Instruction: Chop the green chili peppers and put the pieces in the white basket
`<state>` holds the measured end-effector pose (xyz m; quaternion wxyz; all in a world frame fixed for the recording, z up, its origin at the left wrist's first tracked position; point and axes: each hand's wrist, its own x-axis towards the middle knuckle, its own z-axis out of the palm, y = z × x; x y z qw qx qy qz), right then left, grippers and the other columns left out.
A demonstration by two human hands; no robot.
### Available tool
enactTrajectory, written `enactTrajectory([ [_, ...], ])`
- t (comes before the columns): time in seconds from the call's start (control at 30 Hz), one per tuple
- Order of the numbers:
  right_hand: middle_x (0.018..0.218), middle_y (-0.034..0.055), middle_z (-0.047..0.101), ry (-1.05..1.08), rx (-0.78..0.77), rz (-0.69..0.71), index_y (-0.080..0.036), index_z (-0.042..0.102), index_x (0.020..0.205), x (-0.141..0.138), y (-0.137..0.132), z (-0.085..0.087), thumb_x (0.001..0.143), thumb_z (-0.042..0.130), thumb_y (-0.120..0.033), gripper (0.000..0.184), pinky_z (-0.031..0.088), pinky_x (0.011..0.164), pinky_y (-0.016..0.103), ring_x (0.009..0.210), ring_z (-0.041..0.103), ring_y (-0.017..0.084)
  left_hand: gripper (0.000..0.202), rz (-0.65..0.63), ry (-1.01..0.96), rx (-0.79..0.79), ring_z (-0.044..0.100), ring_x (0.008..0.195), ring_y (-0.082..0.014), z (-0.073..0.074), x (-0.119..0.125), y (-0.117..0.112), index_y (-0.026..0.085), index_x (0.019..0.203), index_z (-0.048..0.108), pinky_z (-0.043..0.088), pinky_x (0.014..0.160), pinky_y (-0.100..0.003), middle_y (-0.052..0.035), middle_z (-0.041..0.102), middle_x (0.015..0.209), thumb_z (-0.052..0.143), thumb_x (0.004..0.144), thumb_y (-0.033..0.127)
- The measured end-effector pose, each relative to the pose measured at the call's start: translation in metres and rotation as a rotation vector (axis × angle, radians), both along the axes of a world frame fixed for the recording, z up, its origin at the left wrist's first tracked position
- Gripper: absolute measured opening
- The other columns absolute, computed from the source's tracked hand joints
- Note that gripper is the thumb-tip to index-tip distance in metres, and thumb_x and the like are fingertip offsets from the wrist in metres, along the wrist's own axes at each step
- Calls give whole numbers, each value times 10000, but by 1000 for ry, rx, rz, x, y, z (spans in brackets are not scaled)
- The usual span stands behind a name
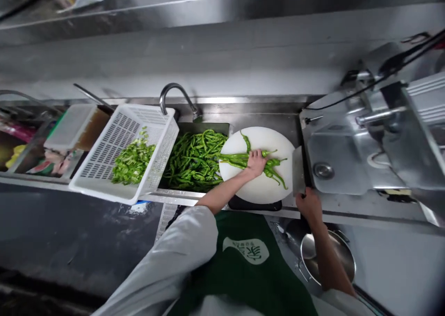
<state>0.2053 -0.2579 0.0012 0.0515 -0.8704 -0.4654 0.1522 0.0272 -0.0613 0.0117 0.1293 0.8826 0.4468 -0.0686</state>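
My left hand point(256, 162) presses down on a bunch of long green peppers point(274, 167) lying across a round white cutting board point(259, 188). Its fingers are curled over the peppers. My right hand point(308, 205) grips the handle of a cleaver point(298, 170), whose wide blade rests at the board's right edge. To the board's left, the sink point(194, 161) is heaped with more whole green peppers. A white slotted basket point(121, 151) farther left holds chopped green pepper pieces point(132, 162).
A curved tap point(175, 96) stands behind the sink. Containers with food and a white lid point(71, 126) sit at far left. A steel machine point(378, 135) fills the right counter. A metal bowl point(328, 255) sits low beside my right forearm.
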Motion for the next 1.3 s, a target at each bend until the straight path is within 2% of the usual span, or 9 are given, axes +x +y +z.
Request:
enactTrajectory([
  [0.1, 722, 85, 624, 62, -13, -32, -96, 691, 1046, -4, -7, -5, 934, 524, -201, 227, 289, 648, 313, 651, 516, 202, 735, -137, 22, -78, 500, 1304, -369, -16, 17, 0, 249, 1435, 641, 333, 1141, -486, -165, 579, 1373, 898, 747, 292],
  [0.2, 704, 72, 609, 99, -13, -65, -90, 685, 1072, -10, -8, -5, 939, 529, -203, 234, 283, 636, 305, 646, 519, 200, 960, -284, 29, -169, 405, 1399, -419, -12, 1, 10, 279, 1505, 565, 336, 1144, -531, -156, 447, 1546, 969, 636, 335],
  [0.27, 705, 64, 607, 116, -14, -72, -94, 679, 1083, -14, -7, -5, 936, 538, -200, 229, 280, 633, 300, 645, 518, 195, 818, -358, -16, -133, 373, 1419, -413, -6, -16, 13, 274, 1501, 560, 347, 1141, -546, -146, 392, 1589, 888, 757, 365],
  [0.4, 715, 53, 613, 129, -29, -70, -116, 666, 1099, -17, -5, -4, 929, 546, -192, 222, 268, 635, 300, 655, 515, 193, 292, -423, -42, -33, 456, 1313, -330, -2, -36, -1, 180, 1235, 719, 416, 1092, -440, -143, 554, 1406, 619, 977, 271],
  [0.57, 720, 50, 609, 155, -40, -91, -133, 657, 1125, -18, -7, -7, 938, 537, -210, 235, 265, 630, 304, 655, 518, 199, 214, -352, -80, 3, 503, 1259, -339, -11, -25, -18, 127, 1126, 705, 439, 1056, -444, -176, 596, 1335, 586, 951, 157],
  [0.77, 684, 27, 567, 212, 3, -118, -138, 655, 1097, -14, -8, -9, 929, 549, -206, 210, 269, 639, 301, 641, 488, 190, 198, -77, -456, -128, 621, 834, -199, 23, -49, -4, 201, 969, 655, 506, 775, -327, -74, 649, 1046, 606, 846, 53],
  [0.93, 681, 23, 547, 271, 89, -166, -151, 652, 1042, -11, -11, -14, 923, 527, -223, 187, 266, 634, 302, 627, 462, 184, 231, 421, -1146, -369, 564, 558, -88, 42, -110, 0, 198, 1018, 630, 465, 528, -236, 15, 619, 880, 753, 862, 316],
  [1.13, 716, 50, 588, 275, 113, -179, -150, 660, 1013, -8, -9, -15, 881, 520, -233, 210, 298, 657, 309, 671, 491, 208, 570, 979, -1342, -915, 690, 561, -140, -15, -118, -64, 171, 761, 569, 581, 559, -260, 37, 647, 676, 1005, 531, 457],
  [1.3, 744, 70, 621, 268, 65, -201, -139, 674, 1051, -10, -6, -8, 881, 519, -233, 249, 308, 664, 311, 693, 518, 217, 488, 1169, -1342, -1000, 754, 706, -158, -50, -86, -93, 174, 705, 525, 642, 788, -310, -7, 708, 695, 980, 647, 343],
])
